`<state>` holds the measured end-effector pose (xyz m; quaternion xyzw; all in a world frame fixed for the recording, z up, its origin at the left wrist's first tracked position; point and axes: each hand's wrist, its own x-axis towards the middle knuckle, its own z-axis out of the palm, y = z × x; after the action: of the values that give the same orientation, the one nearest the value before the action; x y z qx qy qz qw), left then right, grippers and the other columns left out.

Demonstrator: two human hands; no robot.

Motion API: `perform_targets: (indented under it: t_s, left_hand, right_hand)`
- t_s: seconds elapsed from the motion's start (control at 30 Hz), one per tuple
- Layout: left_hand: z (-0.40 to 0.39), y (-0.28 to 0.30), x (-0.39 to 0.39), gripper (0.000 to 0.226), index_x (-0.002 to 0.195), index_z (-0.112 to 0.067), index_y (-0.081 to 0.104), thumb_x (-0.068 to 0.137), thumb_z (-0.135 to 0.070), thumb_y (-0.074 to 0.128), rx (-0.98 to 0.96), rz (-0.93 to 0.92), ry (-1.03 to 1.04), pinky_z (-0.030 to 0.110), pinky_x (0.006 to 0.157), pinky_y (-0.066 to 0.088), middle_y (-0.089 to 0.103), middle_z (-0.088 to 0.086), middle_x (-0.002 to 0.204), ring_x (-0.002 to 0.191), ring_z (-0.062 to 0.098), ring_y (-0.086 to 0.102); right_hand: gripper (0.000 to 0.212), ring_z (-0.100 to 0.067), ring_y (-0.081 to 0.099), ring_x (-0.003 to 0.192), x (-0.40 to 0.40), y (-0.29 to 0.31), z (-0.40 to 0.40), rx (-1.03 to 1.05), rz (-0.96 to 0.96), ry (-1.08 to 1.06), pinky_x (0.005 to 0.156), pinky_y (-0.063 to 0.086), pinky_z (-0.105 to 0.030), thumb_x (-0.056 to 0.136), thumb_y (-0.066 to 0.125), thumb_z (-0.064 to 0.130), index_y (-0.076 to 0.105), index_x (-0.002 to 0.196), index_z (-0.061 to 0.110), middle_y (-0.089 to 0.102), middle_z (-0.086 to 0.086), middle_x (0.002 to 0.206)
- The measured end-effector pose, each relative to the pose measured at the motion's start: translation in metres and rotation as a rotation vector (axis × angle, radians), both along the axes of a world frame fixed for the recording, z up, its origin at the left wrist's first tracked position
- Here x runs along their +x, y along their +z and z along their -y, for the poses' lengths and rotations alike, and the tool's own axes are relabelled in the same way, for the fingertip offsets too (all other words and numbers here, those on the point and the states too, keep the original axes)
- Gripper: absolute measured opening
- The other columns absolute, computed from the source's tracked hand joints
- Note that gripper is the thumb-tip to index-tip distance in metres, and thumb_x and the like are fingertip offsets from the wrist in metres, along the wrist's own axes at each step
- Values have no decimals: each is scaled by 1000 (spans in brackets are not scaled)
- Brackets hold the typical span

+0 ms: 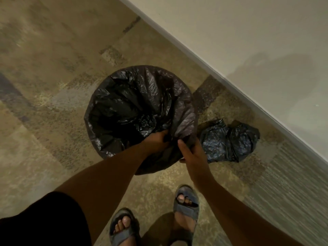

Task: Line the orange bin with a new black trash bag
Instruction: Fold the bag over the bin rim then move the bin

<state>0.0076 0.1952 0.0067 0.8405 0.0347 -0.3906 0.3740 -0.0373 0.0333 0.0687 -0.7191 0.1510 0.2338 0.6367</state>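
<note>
Both hands, left (156,141) & right (192,155), fingers pinching crinkled black plastic trash bag (142,103) at near rim; second crumpled black bag (229,141) beside it on floor.

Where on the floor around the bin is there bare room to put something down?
Open carpet left of and beyond the bag-lined bin. Crowded on its right: a crumpled black bag fills the gap to the wall. Both hands and sandalled feet occupy the near side.
</note>
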Motion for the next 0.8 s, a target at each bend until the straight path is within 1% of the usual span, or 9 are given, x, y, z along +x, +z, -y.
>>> perform_targets:
  t_s: [0.1, 0.2, 0.3, 0.37, 0.47, 0.57, 0.67, 0.73, 0.8]
  left_hand:
    - [-20, 13, 3, 27, 110, -18, 67, 89, -24, 51, 95, 342, 270, 31, 87, 47, 70, 13, 109, 104, 30, 65]
    - [-39, 25, 9, 14, 82, -29, 59, 87, -24, 47, 78, 387, 448, 28, 68, 45, 65, -4, 77, 78, 20, 64]
    - [-52, 29, 16, 19, 92, -28, 64, 88, -16, 49, 111, 331, 223, 35, 76, 53, 71, 4, 91, 88, 26, 67]
    - [-57, 29, 19, 28, 110, -21, 65, 87, -15, 50, 169, 372, 15, 38, 84, 53, 71, 13, 109, 100, 33, 66]
    - [-65, 20, 27, 42, 138, -14, 50, 97, -22, 47, 248, 180, -125, 41, 100, 45, 52, 18, 141, 126, 35, 53]
    - [-83, 8, 37, 73, 157, -21, 7, 98, -36, 47, 459, 82, -236, 49, 113, 26, 4, 10, 166, 146, 38, 21]
    - [-100, -1, 50, 85, 157, -17, -2, 94, -39, 51, 490, 67, -143, 46, 112, 32, 14, 15, 163, 142, 39, 30]
    - [-98, -5, 51, 87, 157, -12, -1, 95, -40, 53, 494, -11, -228, 43, 113, 31, 15, 17, 163, 144, 37, 29]
    - [-90, -6, 47, 75, 155, -11, 16, 95, -37, 53, 451, -12, -227, 43, 109, 37, 27, 18, 158, 142, 38, 34]
  right_hand:
    - [49, -17, 61, 102, 8, 13, 8, -108, 198, -251, 84, 52, -24, 92, 48, 38, 43, 141, 31, 59, -13, 120]
    - [43, -13, 50, 85, 30, 30, 2, -275, 468, -314, 76, 45, -18, 95, 46, 28, 45, 137, 19, 50, -12, 105]
    - [23, -17, 53, 78, 56, 46, -32, -252, 692, -168, 69, 44, -26, 91, 49, 11, 61, 110, 15, 55, -10, 95]
    - [20, -12, 55, 73, 68, 45, -63, -231, 773, 25, 70, 43, -20, 88, 47, 2, 65, 87, 12, 61, -6, 85]
    - [28, -11, 59, 78, 85, 31, -102, -362, 360, 353, 71, 44, -21, 88, 44, 8, 67, 75, 16, 64, 3, 80]
    - [26, -32, 64, 89, 97, 2, -116, -441, -56, 508, 74, 52, -36, 91, 44, 9, 69, 89, 4, 67, -11, 93]
    - [27, -40, 60, 100, 99, -15, -111, -531, -188, 520, 76, 44, -33, 95, 43, 10, 64, 106, -3, 64, -22, 109]
    - [30, -42, 57, 109, 94, -24, -101, -592, -205, 529, 80, 40, -32, 96, 45, 10, 62, 114, -5, 61, -25, 120]
    - [30, -43, 54, 114, 89, -27, -94, -645, -198, 549, 86, 41, -34, 97, 47, 11, 61, 113, -9, 60, -28, 124]
